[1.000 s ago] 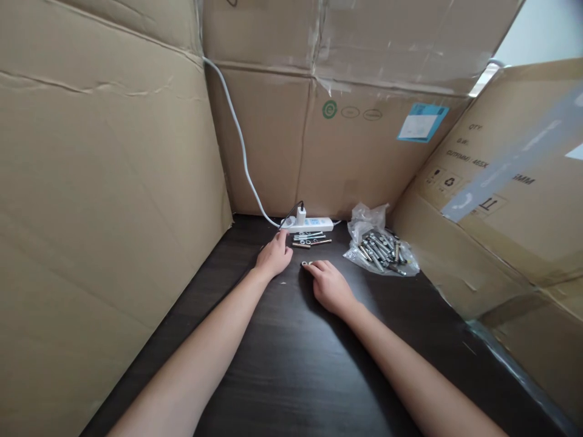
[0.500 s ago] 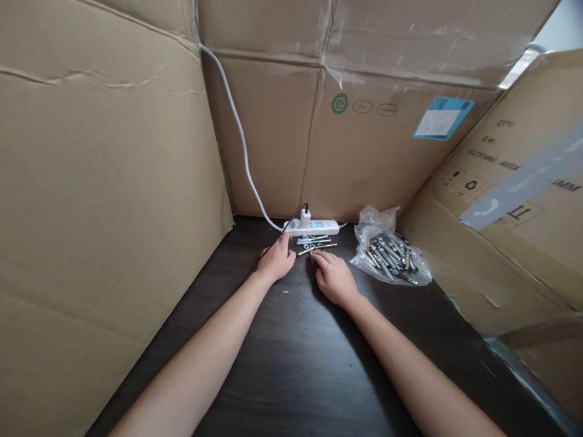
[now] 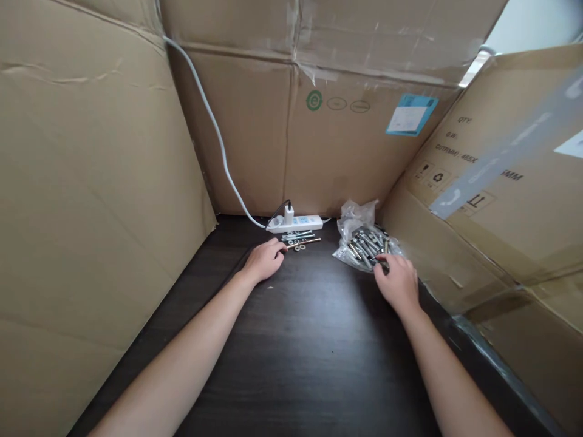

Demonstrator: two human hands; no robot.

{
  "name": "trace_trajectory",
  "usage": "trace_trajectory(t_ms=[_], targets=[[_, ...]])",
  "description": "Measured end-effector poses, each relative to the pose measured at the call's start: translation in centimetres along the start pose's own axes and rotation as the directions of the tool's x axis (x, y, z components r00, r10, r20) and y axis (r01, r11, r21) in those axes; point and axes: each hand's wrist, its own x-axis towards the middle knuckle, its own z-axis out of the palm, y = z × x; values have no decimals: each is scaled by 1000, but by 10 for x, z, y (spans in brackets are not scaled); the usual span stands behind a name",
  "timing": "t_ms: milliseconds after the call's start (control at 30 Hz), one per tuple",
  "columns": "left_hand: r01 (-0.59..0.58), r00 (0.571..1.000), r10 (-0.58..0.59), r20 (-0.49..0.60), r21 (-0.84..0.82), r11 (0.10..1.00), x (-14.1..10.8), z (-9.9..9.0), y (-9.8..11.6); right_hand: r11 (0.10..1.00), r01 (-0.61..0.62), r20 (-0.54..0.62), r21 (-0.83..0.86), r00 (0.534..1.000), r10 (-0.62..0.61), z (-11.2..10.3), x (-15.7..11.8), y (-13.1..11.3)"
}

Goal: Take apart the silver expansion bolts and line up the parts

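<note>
"QTY:", "G.W." and "465X" stood in black print on the brown cardboard carton point(image 3: 514, 243) to my right, beside upright arrows and a recycling mark. One green ringed "e" point(image 3: 314, 101) and two small ovals marked the brown cardboard panel point(image 3: 246, 127) ahead; its single blue-and-white label point(image 3: 412, 114) was too small to read. On the dark wood-grain tabletop point(image 3: 300, 352), my left grip point(image 3: 264, 261) was loosely curled at the left end of a bronze-coloured metal rod point(image 3: 312, 241); whether I pinched it, I could not tell. At least two pale ring washers point(image 3: 297, 247) lay just in front, with silver metal bolts point(image 3: 300, 237) behind. My right grip point(image 3: 396, 276) curved at the front of one clear plastic bag point(image 3: 353, 215) of metal bolts too jumbled to count, its fingertips hidden and its hold unclear. One white power strip point(image 3: 310, 224) carried one white charger point(image 3: 288, 214).
</note>
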Motion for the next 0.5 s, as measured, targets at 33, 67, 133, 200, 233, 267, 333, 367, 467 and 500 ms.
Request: trace_trajectory(t_ms=[33, 67, 133, 200, 233, 267, 333, 367, 467, 500], targets=[[12, 1000, -12, -7, 4, 1000, 0, 0, 0, 1000, -24, 1, 2, 1000, 24, 2, 0, 5], [20, 1000, -20, -9, 5, 1000, 0, 0, 0, 999, -32, 11, 8, 999, 32, 4, 1, 7], [23, 1000, -23, -6, 6, 1000, 0, -1, -1, 1000, -14, 46, 20, 999, 13, 9, 3, 7], [17, 1000, -17, 2, 3, 1000, 0, -2, -1, 1000, 4, 79, 22, 997, -5, 14, 5, 4], [14, 1000, -14, 4, -1, 1000, -1, -2, -1, 1000, 3, 92, 19, 996, -4, 16, 6, 2], [12, 1000, -12, 4, -7, 1000, -1, -3, 0, 1000, -4, 105, 16, 994, 3, 18, 6, 0], [13, 1000, -13, -1, -29, 999, -3, -5, 3, 1000, -26, 128, 16, 992, 24, 20, 7, -1], [12, 1000, -12, -2, -43, 999, -4, -6, 6, 999, -33, 138, 18, 990, 31, 21, 8, 0], [-15, 1000, 17, 21, -98, 995, -12, -9, 21, 999, -38, 136, 31, 990, 34, 19, 9, 1], [-33, 999, 38, 37, -127, 991, -16, -10, 29, 998, -33, 125, 53, 992, 26, 17, 9, 0]])
